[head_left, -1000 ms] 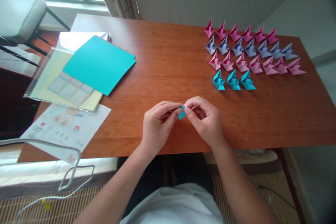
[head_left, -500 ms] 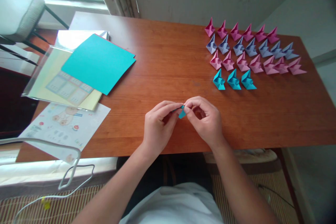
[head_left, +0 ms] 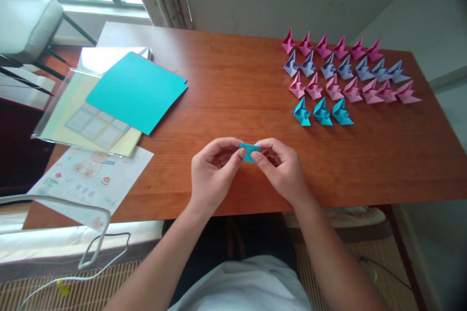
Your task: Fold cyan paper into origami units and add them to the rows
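Observation:
A small folded piece of turquoise paper [head_left: 249,152] is pinched between both hands above the front part of the wooden table. My left hand [head_left: 214,167] grips its left end between thumb and fingers. On the right end, my right hand [head_left: 280,167] holds it the same way, thumb on the near face. Beyond the hands, to the right, stand three turquoise origami pieces [head_left: 322,112] in a row, with pointed tips and open centres. Fingertips behind the paper are partly hidden.
Behind the turquoise row stand rows of light pink [head_left: 333,87], lavender [head_left: 345,67] and dark pink origami pieces [head_left: 323,47]. Turquoise sheets [head_left: 136,92] lie on a plastic sleeve of pale yellow paper [head_left: 54,116] at left. A printed bear sheet [head_left: 91,182] overhangs the table's front edge.
My hands have moved slightly apart, and the folded paper now shows a wider, flatter face between them. The view has shifted slightly.

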Motion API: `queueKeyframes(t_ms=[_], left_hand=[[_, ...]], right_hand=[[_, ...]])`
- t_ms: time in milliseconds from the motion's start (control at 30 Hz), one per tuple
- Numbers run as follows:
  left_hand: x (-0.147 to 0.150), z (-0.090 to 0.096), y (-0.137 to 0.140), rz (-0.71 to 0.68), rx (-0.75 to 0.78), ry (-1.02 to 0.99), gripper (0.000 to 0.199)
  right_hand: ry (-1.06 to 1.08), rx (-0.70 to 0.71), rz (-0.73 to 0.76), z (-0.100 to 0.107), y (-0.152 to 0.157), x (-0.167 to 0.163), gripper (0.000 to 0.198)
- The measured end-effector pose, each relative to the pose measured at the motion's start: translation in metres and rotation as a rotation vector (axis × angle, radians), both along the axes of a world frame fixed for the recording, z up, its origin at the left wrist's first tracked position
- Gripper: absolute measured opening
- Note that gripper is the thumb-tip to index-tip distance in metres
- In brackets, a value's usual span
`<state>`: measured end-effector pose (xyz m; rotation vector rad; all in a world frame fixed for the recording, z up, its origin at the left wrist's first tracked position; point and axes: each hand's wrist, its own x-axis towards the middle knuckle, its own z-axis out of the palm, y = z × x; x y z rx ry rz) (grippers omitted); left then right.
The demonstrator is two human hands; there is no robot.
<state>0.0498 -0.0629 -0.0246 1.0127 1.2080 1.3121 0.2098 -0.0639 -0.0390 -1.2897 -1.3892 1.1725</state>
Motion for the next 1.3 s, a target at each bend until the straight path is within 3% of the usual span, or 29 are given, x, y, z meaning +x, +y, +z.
queueKeyframes(t_ms=[200, 433, 567, 700, 800, 1000, 1300], left_hand=[[0.0014, -0.0029, -0.0019, -0.165, 0.012, 0.085, 0.015], [-0.0018, -0.0033, -0.0018, -0.319, 0.098, 0.301, 0.016], [-0.0032, -0.0025, 0.0020, -0.305, 0.044, 0.225, 0.022], [-0.0019, -0.0006, 0.0022, -0.176, -0.012, 0.154, 0.019], [-0.0006, 0.0006, 0.0014, -0.126, -0.024, 0.129, 0.017], [-0.0014, -0.0036, 0.0034, -0.220, -0.010, 0.145, 0.018], [-0.0040, -0.0056, 0.0021, -0.290, -0.042, 0.069, 0.018]], right_hand=[[0.040, 0.069, -0.102, 0.0031, -0.0003, 0.0019, 0.013], [-0.054, 0.149, -0.057, 0.0084, 0.0011, 0.0030, 0.012], [-0.031, 0.142, -0.045, 0.0067, 0.0010, 0.0020, 0.013], [0.055, 0.039, -0.061, 0.0022, 0.0004, 0.0016, 0.017], [-0.001, 0.050, -0.071, -0.0005, 0.0000, 0.0014, 0.017], [-0.084, 0.129, -0.116, 0.0019, -0.0022, 0.0024, 0.015], [0.011, 0.096, -0.142, 0.0019, -0.0007, 0.0013, 0.015]])
